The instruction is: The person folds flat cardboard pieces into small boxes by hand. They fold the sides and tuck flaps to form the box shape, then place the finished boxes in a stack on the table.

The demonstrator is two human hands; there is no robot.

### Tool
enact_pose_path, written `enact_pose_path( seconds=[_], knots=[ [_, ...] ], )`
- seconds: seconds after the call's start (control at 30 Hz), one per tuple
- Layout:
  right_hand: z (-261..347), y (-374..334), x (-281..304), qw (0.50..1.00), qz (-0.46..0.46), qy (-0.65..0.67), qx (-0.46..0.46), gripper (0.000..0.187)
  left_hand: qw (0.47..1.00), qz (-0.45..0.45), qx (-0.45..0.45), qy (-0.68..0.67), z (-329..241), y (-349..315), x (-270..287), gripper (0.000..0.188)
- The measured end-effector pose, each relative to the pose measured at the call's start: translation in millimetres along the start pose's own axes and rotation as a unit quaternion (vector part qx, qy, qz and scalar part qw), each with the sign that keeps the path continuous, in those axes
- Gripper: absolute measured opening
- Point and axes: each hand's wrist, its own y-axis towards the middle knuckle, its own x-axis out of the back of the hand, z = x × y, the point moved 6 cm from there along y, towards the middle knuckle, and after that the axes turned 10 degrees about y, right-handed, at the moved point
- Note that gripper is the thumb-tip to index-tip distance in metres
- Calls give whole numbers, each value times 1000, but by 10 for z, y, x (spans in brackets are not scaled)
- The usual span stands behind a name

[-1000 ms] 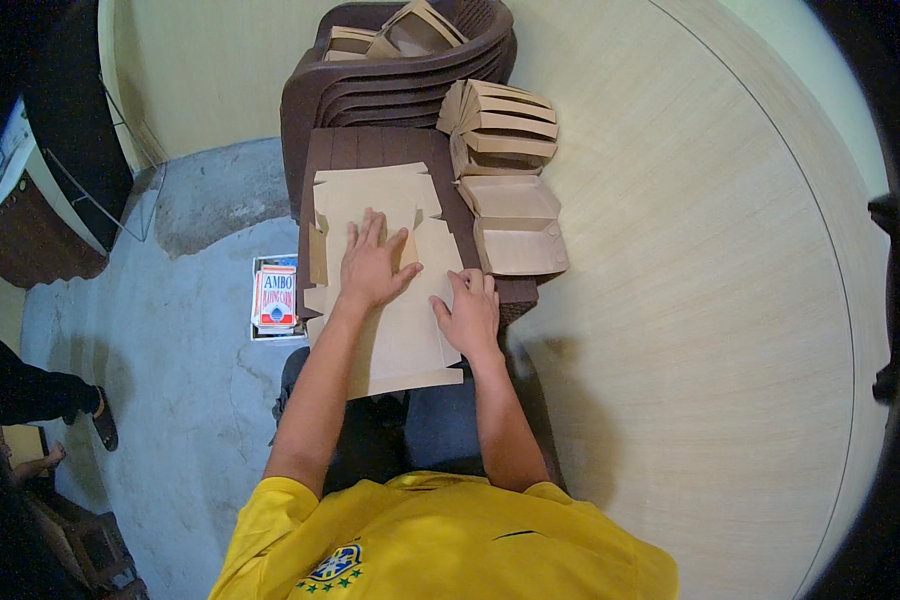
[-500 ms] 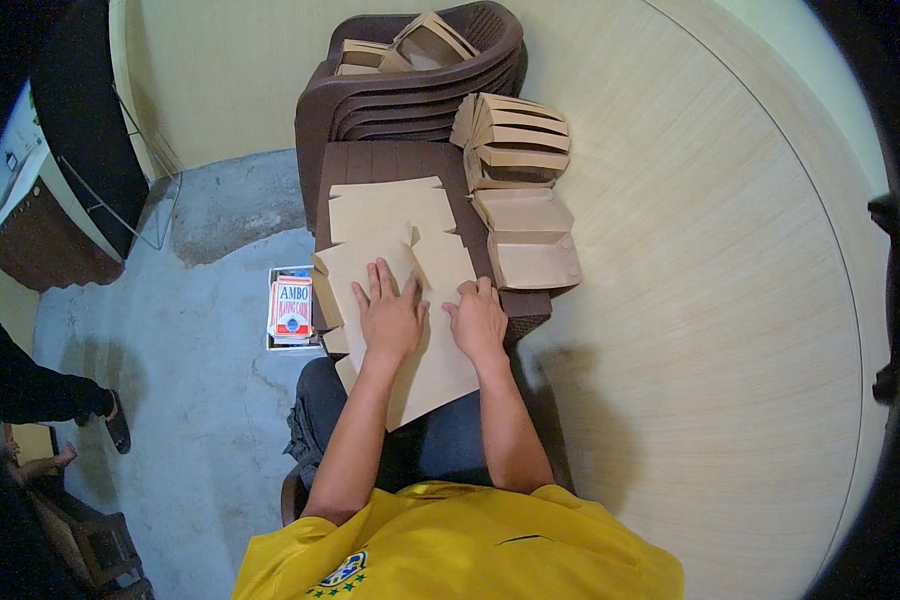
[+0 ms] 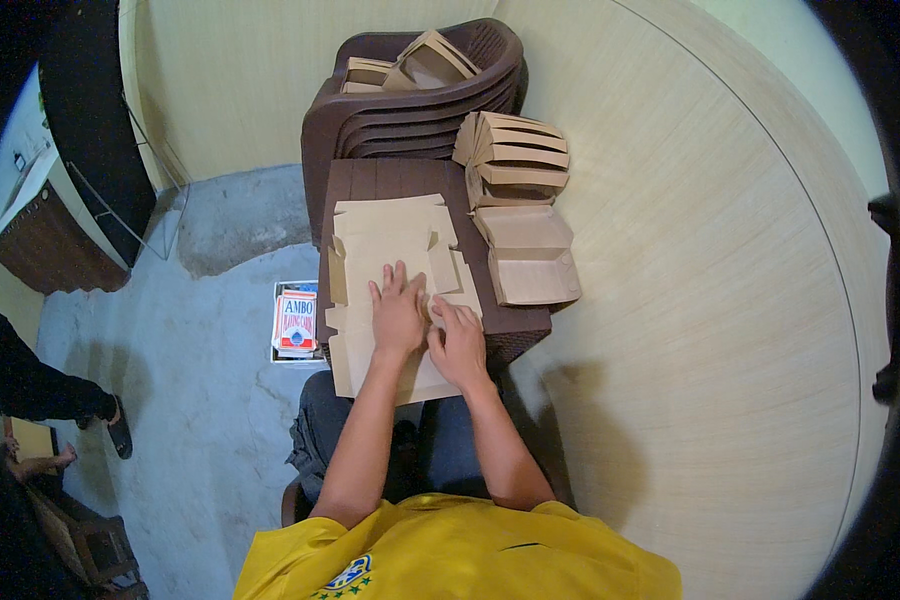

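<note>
A flat brown cardboard box blank (image 3: 375, 225) lies on the dark brown table (image 3: 400, 178), its near end reaching past the table edge over my lap. Side flaps (image 3: 446, 265) stand partly folded up from it at the left and right. My left hand (image 3: 398, 318) rests palm down on the middle of the blank, fingers stretched out. Close beside it, my right hand (image 3: 458, 345) touches the right side of the blank. Its fingers are slightly bent and hold nothing I can see; the cardboard under both palms is hidden.
An opened folded box (image 3: 530, 255) and several nested boxes (image 3: 518, 160) line the table's right side, by the wooden wall. Stacked brown chairs (image 3: 410, 110) behind hold more boxes (image 3: 432, 62). A small carton of packs (image 3: 296, 322) sits left. Another person's leg (image 3: 45, 375) shows far left.
The blank has turned straighter and lies lower on the table, with its side flaps raised. My right hand has moved left from the blank's right edge, toward my left hand.
</note>
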Motion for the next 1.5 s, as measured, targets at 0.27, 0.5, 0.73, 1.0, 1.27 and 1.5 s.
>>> enact_pose_path(
  seconds=[0.27,0.5,0.73,1.0,1.27,1.5],
  knots=[
    [-61,-202,105,995,56,-44,-64,89,999,3,-42,22,-6,-53,-9,51],
    [-165,131,-114,991,79,-93,-61,88,998,-20,-51,33,49,34,-99,48],
    [-261,-147,333,978,-57,-54,-191,68,999,-30,-11,36,38,71,29,43],
    [-330,112,187,969,-10,-142,-200,41,984,18,-11,179,-92,13,193,60],
    [-445,574,75,981,-67,-105,-147,31,988,-4,45,145,-76,26,93,76],
    [-257,342,-87,990,55,-60,-113,86,985,-54,65,150,-20,190,44,74]
  ],
)
